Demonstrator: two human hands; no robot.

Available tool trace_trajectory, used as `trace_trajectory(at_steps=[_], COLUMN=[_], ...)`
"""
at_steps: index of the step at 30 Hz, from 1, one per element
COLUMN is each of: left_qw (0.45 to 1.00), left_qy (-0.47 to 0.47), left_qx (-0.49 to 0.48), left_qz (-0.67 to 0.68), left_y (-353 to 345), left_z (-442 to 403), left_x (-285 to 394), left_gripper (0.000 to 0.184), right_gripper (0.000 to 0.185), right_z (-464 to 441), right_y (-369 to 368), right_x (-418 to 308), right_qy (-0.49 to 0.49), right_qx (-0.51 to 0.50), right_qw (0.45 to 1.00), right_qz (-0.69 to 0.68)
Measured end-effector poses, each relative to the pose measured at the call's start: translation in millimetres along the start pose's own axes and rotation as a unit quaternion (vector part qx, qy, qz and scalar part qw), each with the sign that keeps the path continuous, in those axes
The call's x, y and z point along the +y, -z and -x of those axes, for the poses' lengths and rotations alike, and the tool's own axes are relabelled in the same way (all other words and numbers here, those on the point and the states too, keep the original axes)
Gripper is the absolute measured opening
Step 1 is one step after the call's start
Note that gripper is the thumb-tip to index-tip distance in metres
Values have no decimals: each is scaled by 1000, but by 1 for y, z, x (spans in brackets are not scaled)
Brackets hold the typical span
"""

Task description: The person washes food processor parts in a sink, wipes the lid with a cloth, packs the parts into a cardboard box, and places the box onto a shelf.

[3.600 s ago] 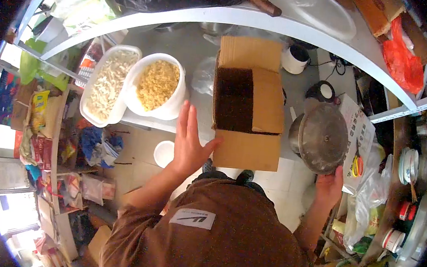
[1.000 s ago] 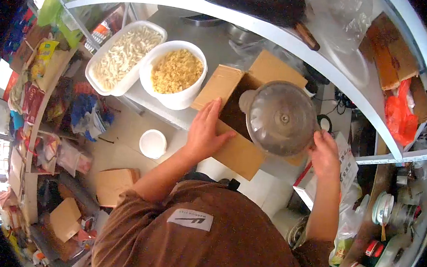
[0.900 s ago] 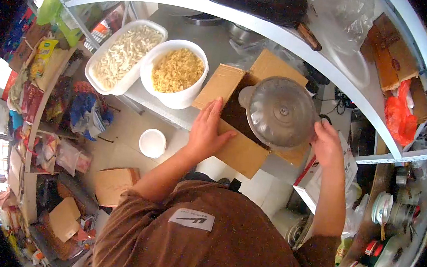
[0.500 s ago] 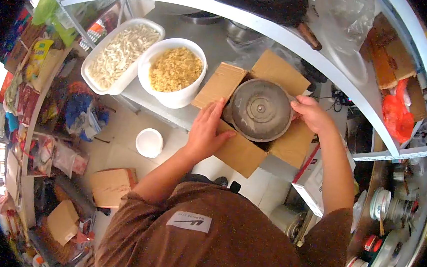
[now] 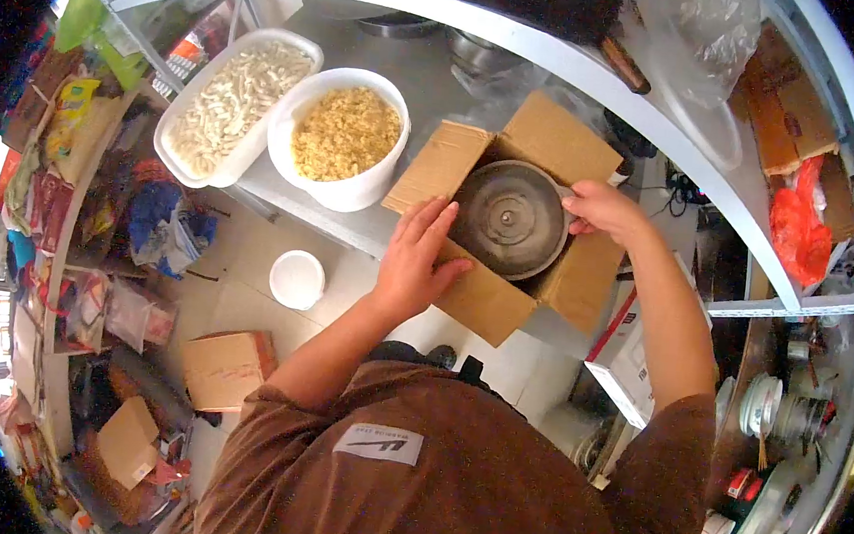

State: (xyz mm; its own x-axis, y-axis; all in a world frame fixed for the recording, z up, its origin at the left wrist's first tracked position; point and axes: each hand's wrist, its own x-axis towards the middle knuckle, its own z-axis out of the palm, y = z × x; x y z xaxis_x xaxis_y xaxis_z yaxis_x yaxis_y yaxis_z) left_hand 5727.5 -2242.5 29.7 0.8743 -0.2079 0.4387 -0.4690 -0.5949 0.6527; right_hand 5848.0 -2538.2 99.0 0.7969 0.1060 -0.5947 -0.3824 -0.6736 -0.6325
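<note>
The dull grey, round, lidded metal pot (image 5: 507, 235) sits within the mouth of the open brown cardboard box (image 5: 489, 305), circled by 4 spread flaps; whether it touches the bottom is hidden. The right hand (image 5: 607, 213) grasps the pot's side at 1 point, while the left hand (image 5: 418, 256), fingers extended, rests against the box's near-left edge. Handling this well likely calls for a level pot, since a 1-sided grip could let it tip and shift the lid, a braced box, and fingertips clear of the cardboard walls.
</note>
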Motion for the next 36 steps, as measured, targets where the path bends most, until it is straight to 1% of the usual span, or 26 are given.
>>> trace_trajectory(at_steps=[1,3,4,5,6,7,8,10,12,14,15,17,18,20,22,24,25,26,27,28,29,31,32,33,35,36], left_qw=[1000,1000,1000,1000,1000,1000,1000,1000,1000,1000,1000,1000,1000,999,1000,999,999,999,998,998,997,997,997,997,996,995], left_qy=[0,0,2,5,2,0,4,3,-2,-6,-7,-13,-15,-28,-11,-9,-13,-12,-25,-19,-13,-15,-10,-4,2,12], left_qx=[4,4,6,5,7,11,11,11,10,7,11,10,10,1,-13,-27,-35,-40,-48,-46,-43,-36,-22,-22,-25,-25], left_qz=[0,6,11,13,16,20,21,16,16,13,16,21,17,21,-24,-23,-28,-35,-29,-45,-64,-70,-76,-73,-88,-100], left_y=[-1,-1,-2,-2,-1,0,1,1,0,0,-1,0,0,1,-1,1,1,1,2,3,4,-2,-4,-6,-9,-11], left_z=[0,0,1,1,0,-1,-1,-1,0,1,0,-3,-3,-3,-4,-7,-6,-5,-4,-4,-3,2,3,4,6,6], left_x=[-1,-2,-2,-2,-2,-2,-2,-3,-7,-8,-7,-8,-7,-6,-4,-1,-1,-2,0,4,6,11,11,14,17,18], left_gripper=[79,78,77,77,74,71,71,72,71,70,68,67,64,61,53,48,46,45,45,43,41,40,38,37,36,35], right_gripper=[28,28,28,25,23,16,16,16,16,16,16,17,17,18,22,23,21,20,20,17,15,12,11,15,30,30], right_z=[-3,-10,-12,-13,-14,-17,-19,-17,-21,-38,-35,-28,-30,-35,-23,-16,-1,20,43,67,83,89,88,75,40,12], right_y=[-5,-17,-24,-33,-42,-52,-61,-81,-90,-92,-94,-99,-101,-105,-97,-96,-90,-84,-72,-58,-45,-11,-3,11,22,20], right_x=[-5,-15,-17,-17,-16,-11,-8,-11,-10,9,5,-4,0,13,-5,-10,-14,-20,-22,-21,-12,46,76,126,227,285], right_qy=[-3,-58,-61,-6,51,48,48,34,14,57,57,124,119,109,74,75,157,241,231,306,375,415,326,244,76,74], right_qx=[0,35,33,58,81,117,114,76,69,82,80,169,171,44,-35,-10,55,120,130,202,269,430,512,579,614,617], right_qw=[1000,976,976,927,847,826,826,754,742,741,743,764,765,832,819,820,851,864,868,888,878,801,794,778,785,783], right_qz=[-1,208,208,372,523,549,551,652,666,664,662,610,609,542,567,567,498,425,421,278,127,34,-33,-25,24,18])
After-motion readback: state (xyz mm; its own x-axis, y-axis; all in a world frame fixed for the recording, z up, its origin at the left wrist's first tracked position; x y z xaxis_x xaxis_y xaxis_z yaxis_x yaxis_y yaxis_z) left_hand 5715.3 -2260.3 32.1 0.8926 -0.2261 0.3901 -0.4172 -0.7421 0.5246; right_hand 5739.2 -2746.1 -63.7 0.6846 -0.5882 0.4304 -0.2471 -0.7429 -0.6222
